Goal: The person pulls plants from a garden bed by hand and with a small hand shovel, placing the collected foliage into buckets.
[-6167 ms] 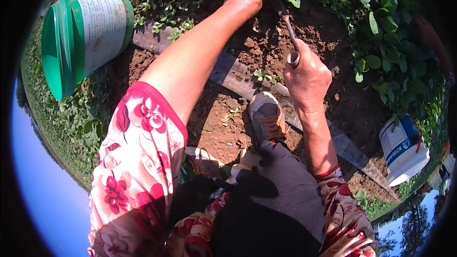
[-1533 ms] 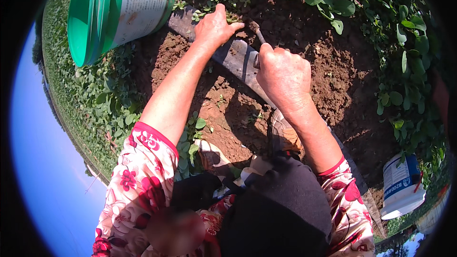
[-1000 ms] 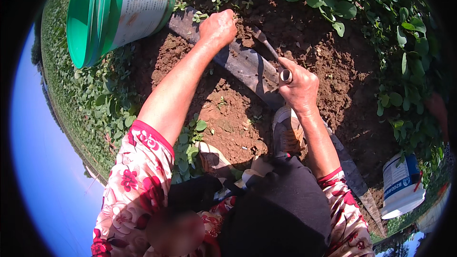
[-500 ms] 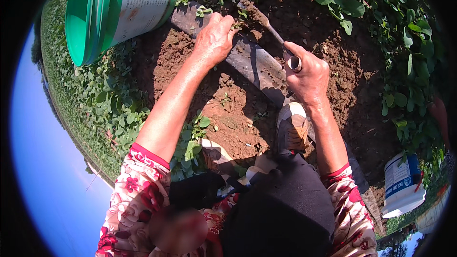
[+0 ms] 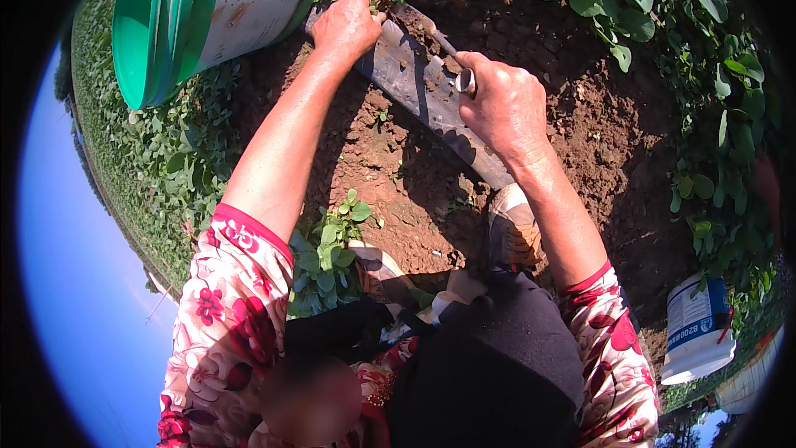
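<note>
My right hand (image 5: 506,108) is closed around a small digging tool (image 5: 446,43) with a metal shaft and a hollow tube handle. Its soil-caked blade points up and left, against the dirt beside a grey-black plastic strip (image 5: 414,83). To the left, at the far end of that strip, my left hand (image 5: 344,29) is closed with its fingertips down by some small green leaves. What those fingers hold, if anything, is hidden. Just left of that hand a green bucket (image 5: 249,8) with a white label lies on its side.
Leafy plants (image 5: 638,0) grow along the right, and more (image 5: 186,149) fill the left. Loose brown soil (image 5: 398,191) lies between my arms and by my shoes (image 5: 510,224). A white and blue bucket (image 5: 696,328) stands tilted at the lower right.
Both hands have moved up and to the left along the plastic strip. The digging tool has shifted left with my right hand and its blade is now nearer my left hand.
</note>
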A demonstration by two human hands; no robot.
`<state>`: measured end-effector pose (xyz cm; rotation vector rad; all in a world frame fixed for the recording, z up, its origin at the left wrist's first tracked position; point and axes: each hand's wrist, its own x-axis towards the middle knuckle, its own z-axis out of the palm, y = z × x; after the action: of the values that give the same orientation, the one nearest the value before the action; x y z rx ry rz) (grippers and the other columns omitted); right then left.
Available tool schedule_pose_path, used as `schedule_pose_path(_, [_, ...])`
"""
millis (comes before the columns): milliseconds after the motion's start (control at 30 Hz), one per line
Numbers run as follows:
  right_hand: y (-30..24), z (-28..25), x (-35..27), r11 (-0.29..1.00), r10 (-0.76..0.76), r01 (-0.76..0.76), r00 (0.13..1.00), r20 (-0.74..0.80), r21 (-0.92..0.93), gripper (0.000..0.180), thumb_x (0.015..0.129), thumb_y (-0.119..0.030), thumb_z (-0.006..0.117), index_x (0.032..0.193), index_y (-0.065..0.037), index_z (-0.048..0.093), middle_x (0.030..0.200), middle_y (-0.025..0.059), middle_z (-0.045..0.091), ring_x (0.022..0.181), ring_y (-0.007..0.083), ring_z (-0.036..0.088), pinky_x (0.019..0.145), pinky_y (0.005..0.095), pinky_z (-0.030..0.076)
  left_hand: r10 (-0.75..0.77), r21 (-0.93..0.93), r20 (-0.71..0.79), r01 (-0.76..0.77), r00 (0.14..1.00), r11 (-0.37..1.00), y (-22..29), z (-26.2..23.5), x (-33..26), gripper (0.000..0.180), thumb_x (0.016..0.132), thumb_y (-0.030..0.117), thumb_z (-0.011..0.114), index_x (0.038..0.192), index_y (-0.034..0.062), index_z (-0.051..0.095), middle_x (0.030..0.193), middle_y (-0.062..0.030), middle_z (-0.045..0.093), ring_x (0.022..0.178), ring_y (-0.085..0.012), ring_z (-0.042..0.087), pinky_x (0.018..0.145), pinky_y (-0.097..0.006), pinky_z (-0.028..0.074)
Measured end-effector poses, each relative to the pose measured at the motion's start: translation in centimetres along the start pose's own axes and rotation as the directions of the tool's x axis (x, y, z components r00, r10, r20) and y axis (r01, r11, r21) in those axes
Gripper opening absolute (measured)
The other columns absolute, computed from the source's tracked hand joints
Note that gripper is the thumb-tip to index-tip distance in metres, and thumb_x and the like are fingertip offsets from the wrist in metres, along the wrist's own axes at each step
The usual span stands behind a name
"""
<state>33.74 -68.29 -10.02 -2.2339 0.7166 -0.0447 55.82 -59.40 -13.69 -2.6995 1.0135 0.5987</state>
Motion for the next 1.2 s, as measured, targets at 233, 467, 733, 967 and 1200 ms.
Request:
schedule_pose_path(233, [-1.5, 3.2, 3.3, 0.993, -0.079, 0.076, 0.996, -0.029, -0.095, 0.014, 0.072, -0.014, 0.067, 0.084, -0.006, 0.066, 0.071, 0.0132, 0.067, 0.067, 0.0304, 0.068, 0.059, 0.0401, 0.055, 0.002, -0.097, 0.029, 0.001, 1.0, 0.995, 0.3, 0.2, 2.4, 0.031, 0.086, 0.027, 0.062, 0.107, 0.005, 0.062, 0.1, -0.0205, 0.066, 0.094, -0.036, 0.064, 0.083, -0.044, 0.049])
schedule_pose_path(467, [3.1, 0.6, -2.6, 0.996, -0.063, 0.077, 0.958, -0.281, 0.04, 0.043, 0.064, -0.006, 0.07, 0.106, -0.012, 0.063, 0.073, 0.0075, 0.064, 0.066, 0.0271, 0.066, 0.056, 0.0373, 0.053, 0.277, -0.186, -0.102, -0.292, 0.956, 0.938, -1.5, 1.0, -0.1, 0.023, 0.081, 0.012, 0.059, 0.104, 0.0074, 0.056, 0.104, -0.0184, 0.057, 0.096, -0.0407, 0.057, 0.085, -0.047, 0.047])
schedule_pose_path(733, [0.2, -1.5, -1.5, 0.985, -0.008, -0.035, 0.968, -0.25, -0.167, 0.007, 0.073, -0.005, 0.06, 0.076, -0.005, 0.054, 0.062, 0.0134, 0.061, 0.056, 0.0321, 0.065, 0.046, 0.0416, 0.051, 0.186, -0.014, -0.187, -0.191, 0.965, 0.981, 4.3, 0.5, 1.3, 0.053, 0.081, 0.003, 0.054, 0.131, 0.0139, 0.04, 0.12, -0.0289, 0.036, 0.09, -0.048, 0.061, 0.08, -0.051, 0.052])
schedule_pose_path(967, [5.9, -1.1, 0.9, 0.998, -0.043, 0.03, 0.972, -0.232, -0.059, 0.033, 0.069, -0.007, 0.069, 0.101, -0.014, 0.068, 0.075, 0.0096, 0.067, 0.067, 0.0278, 0.067, 0.06, 0.0373, 0.054, 0.061, 0.136, -0.182, -0.036, 0.981, 0.99, 6.9, 1.6, 3.1, 0.039, 0.092, 0.019, 0.046, 0.13, 0.0094, 0.043, 0.125, -0.0322, 0.044, 0.084, -0.039, 0.066, 0.07, -0.045, 0.055])
schedule_pose_path(1200, [3.7, -1.7, -0.1, 1.0, -0.008, 0.009, 0.99, -0.138, 0.001, 0.031, 0.071, -0.006, 0.068, 0.1, -0.015, 0.069, 0.078, 0.0111, 0.069, 0.069, 0.0282, 0.067, 0.062, 0.0367, 0.055, 0.111, 0.222, -0.281, -0.048, 0.953, 0.974, 3.8, 1.8, 3.7, 0.027, 0.092, 0.016, 0.043, 0.111, 0.0018, 0.054, 0.111, -0.0278, 0.054, 0.082, -0.0357, 0.066, 0.066, -0.043, 0.055])
